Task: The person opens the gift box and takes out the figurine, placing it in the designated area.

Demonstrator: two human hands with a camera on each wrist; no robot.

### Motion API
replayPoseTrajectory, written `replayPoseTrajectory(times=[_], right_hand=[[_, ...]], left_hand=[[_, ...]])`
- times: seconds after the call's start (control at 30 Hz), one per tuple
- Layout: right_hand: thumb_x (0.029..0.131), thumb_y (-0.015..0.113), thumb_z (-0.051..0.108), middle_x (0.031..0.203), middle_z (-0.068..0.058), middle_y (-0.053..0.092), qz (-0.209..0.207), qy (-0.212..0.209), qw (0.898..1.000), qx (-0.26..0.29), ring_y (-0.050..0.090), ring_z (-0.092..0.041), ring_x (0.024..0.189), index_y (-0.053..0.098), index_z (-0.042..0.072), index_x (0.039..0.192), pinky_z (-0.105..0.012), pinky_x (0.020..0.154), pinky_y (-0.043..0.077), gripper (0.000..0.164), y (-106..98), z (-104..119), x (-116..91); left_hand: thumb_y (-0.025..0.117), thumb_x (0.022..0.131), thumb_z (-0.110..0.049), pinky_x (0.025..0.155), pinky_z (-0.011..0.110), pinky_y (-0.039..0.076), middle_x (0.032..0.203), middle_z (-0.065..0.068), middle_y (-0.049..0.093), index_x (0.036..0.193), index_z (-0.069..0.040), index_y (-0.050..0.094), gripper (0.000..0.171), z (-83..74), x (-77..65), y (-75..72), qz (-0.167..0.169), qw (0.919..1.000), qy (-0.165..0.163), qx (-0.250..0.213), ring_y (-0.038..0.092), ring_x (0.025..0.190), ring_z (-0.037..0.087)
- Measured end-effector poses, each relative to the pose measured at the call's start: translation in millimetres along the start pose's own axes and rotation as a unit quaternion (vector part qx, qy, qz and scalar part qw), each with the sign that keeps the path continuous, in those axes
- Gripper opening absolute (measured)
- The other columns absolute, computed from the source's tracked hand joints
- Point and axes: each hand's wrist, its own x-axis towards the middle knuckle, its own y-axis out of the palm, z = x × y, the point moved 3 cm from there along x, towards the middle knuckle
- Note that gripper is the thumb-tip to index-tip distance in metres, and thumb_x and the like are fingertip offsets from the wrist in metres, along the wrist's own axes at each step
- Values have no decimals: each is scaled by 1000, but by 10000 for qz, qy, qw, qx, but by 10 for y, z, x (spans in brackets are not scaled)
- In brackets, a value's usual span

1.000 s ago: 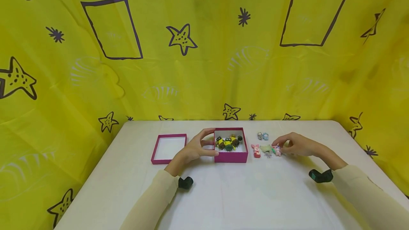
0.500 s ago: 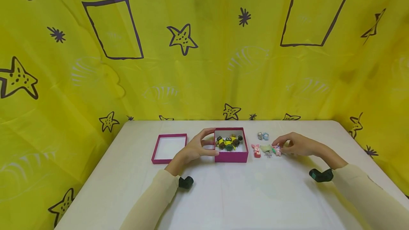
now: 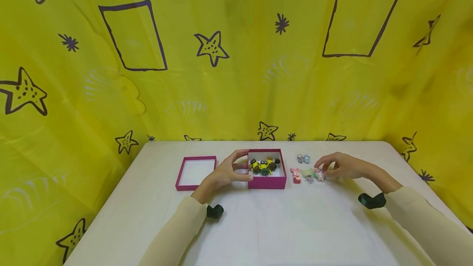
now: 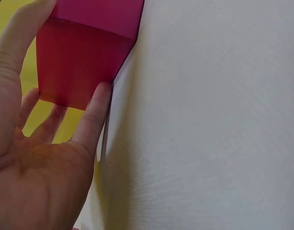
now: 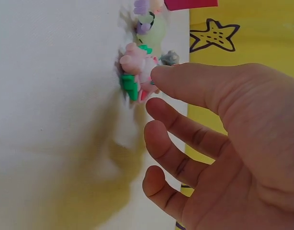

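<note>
In the head view, my left hand (image 3: 223, 173) holds the left side of a magenta box (image 3: 267, 182), thumb along the front and fingers toward the back. Inside lie several yellow toy figurines (image 3: 263, 167) with dark green and brown parts. My right hand (image 3: 347, 166) is over a small pink and green toy figurine (image 3: 319, 174) on the table. In the right wrist view its thumb tip overlaps that figurine's (image 5: 137, 72) edge, the other fingers are loosely bent and spread, and the index finger is hidden. The left wrist view shows a finger against the box wall (image 4: 75, 62).
A shallow magenta box lid (image 3: 197, 171) lies inside-up left of the box. Right of the box are a pink eared figurine (image 3: 295, 175), a pale green and grey one (image 3: 308, 175), and two small bluish ones (image 3: 303, 159) farther back. A yellow patterned curtain (image 3: 236, 93) surrounds the white table (image 3: 258, 233).
The view has tilted slightly. My right hand has lifted a little relative to the pink and green figurine, which stays in place. My left hand and the box have not moved.
</note>
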Motion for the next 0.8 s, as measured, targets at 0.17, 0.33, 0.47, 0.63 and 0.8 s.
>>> replayPoseTrajectory(times=[0.17,0.33,0.47,0.63,0.8], right_hand=[[96,71,10,108,-10,70,-56,-16,9997,-257,64,-22,90,66,1,127,-30,74,56,32,-51,74,-5],[97,71,14,114,-14,69,-105,120,9994,-292,64,-23,90,66,2,128,-30,74,56,33,-87,178,-5],[97,71,16,115,-15,68,-124,112,9994,-312,64,-23,89,66,3,128,-30,73,55,34,-95,209,6],[97,72,16,116,-18,68,-144,37,9994,-308,65,-25,88,65,2,128,-29,73,55,35,-107,244,15],[97,72,14,116,-20,68,-219,-25,9992,-334,66,-26,84,65,1,129,-29,71,55,35,-123,269,25]], left_hand=[[87,83,-12,106,48,48,163,-1,36,154,-31,41,88,-4,-3,5,22,10000,78,30,50,139,32],[87,83,-12,107,49,47,165,3,34,155,-30,40,87,-10,-13,5,27,9999,100,79,50,139,33],[87,83,-14,108,49,47,165,2,34,155,-31,40,88,-2,-20,5,12,10000,33,85,50,138,31],[87,83,-13,108,51,46,165,3,33,155,-31,40,88,7,-15,6,17,10000,29,84,49,139,32],[87,84,-13,108,52,46,165,4,33,155,-31,40,88,-2,-14,3,14,10000,21,63,49,139,33]])
